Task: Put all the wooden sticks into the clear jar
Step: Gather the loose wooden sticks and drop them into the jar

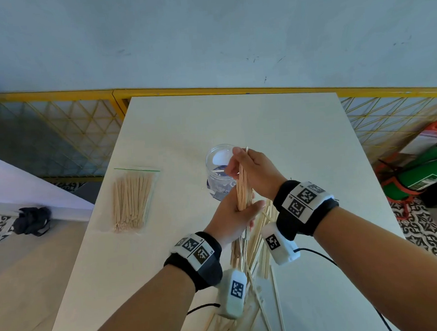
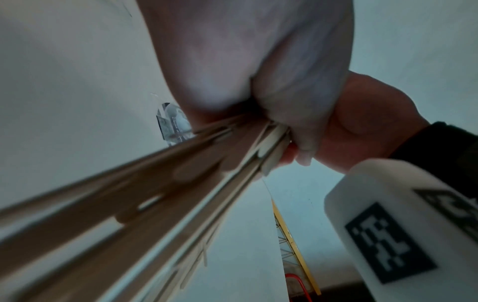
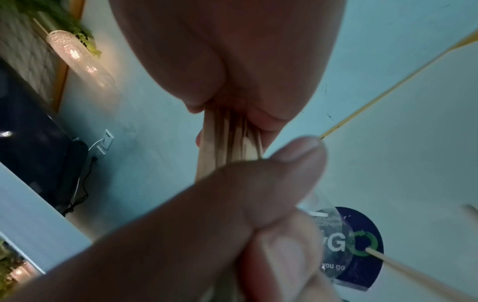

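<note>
I hold an upright bundle of wooden sticks [image 1: 243,187] in both hands, just to the right of the clear jar [image 1: 219,170]. My right hand [image 1: 235,164] grips the bundle's upper part beside the jar's rim. My left hand [image 1: 245,209] is wrapped round its lower end. The jar stands open on the white table [image 1: 300,140], has a blue label [image 3: 362,245] and holds at least one pale stick. More loose sticks [image 1: 258,242] lie on the table under my wrists. The left wrist view shows the bundle [image 2: 181,194] running into my grip.
A zip bag full of sticks [image 1: 132,201] lies flat left of the jar. A yellow lattice fence [image 1: 69,123] runs behind the table. A green cylinder [image 1: 422,173] lies on the floor to the right, and a dark cloth [image 1: 32,220] to the left.
</note>
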A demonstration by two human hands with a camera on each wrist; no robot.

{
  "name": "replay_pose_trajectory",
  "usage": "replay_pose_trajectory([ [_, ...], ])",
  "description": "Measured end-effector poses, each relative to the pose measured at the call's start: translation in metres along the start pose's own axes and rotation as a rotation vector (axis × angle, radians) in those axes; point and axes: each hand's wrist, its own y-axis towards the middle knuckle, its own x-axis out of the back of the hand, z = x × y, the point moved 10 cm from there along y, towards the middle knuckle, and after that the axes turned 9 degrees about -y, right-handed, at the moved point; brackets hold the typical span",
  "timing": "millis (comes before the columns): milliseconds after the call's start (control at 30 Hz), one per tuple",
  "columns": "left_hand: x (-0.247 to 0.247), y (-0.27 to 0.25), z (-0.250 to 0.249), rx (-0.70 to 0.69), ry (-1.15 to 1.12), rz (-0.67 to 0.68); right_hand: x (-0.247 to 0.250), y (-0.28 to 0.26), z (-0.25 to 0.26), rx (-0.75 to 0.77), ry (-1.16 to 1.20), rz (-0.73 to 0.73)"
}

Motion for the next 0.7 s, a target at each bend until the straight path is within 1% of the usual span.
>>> replay_pose_trajectory([
  [67, 0.002, 0.002, 0.000, 0.021, -0.017, -0.015, -0.001, 0.000, -0.003, -0.021, -0.032, -0.003],
  [100, 0.004, 0.002, -0.002, 0.023, -0.031, -0.028, -0.002, 0.000, -0.001, -0.005, -0.046, 0.003],
  [200, 0.009, 0.004, -0.002, 0.046, -0.097, -0.076, -0.004, -0.002, 0.009, 0.107, -0.022, -0.002],
  [267, 0.010, 0.005, -0.002, 0.049, -0.117, -0.085, 0.000, -0.001, 0.012, 0.128, 0.026, -0.049],
  [333, 0.011, 0.005, -0.005, 0.033, -0.083, -0.085, 0.000, -0.001, 0.013, 0.125, 0.011, -0.055],
  [433, 0.015, 0.004, -0.002, 0.024, -0.072, -0.089, -0.003, -0.001, 0.011, 0.102, -0.116, -0.024],
  [533, 0.018, 0.001, 0.003, 0.035, -0.086, -0.103, 0.001, -0.002, 0.011, 0.080, -0.180, -0.011],
  [633, 0.021, 0.000, -0.001, 0.017, -0.130, -0.128, -0.002, -0.004, 0.015, 0.084, -0.145, 0.078],
  [700, 0.025, 0.001, -0.007, -0.004, -0.150, -0.131, 0.005, -0.010, 0.004, 0.069, -0.077, 0.053],
])
